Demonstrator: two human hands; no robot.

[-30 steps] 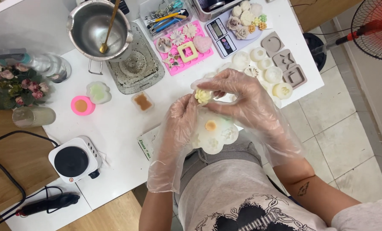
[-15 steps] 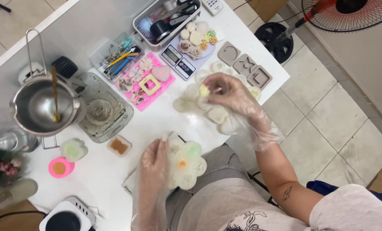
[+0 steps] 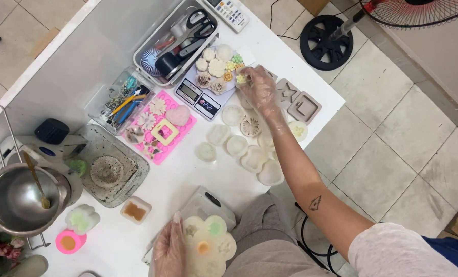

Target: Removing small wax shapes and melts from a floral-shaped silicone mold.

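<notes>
a: two gloved hands, apart now. right hand [image 3: 257,84] gone from over the lap out to the round plate of little wax flowers [image 3: 216,66], fingertips pinching a small yellow-green flower piece [image 3: 241,79].

b: and the left hand [image 3: 168,250]?

a: fingers flat, pressed on the cream flower-shaped mould [image 3: 208,245] at the table edge. looks like finished pieces getting set aside. beside the plate, a pink square tray [image 3: 160,125].

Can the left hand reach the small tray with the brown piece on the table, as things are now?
Probably yes. The left hand rests on the flower mould at the near table edge, and the small tray lies just to its left on bare table. Nothing stands between them.
</notes>
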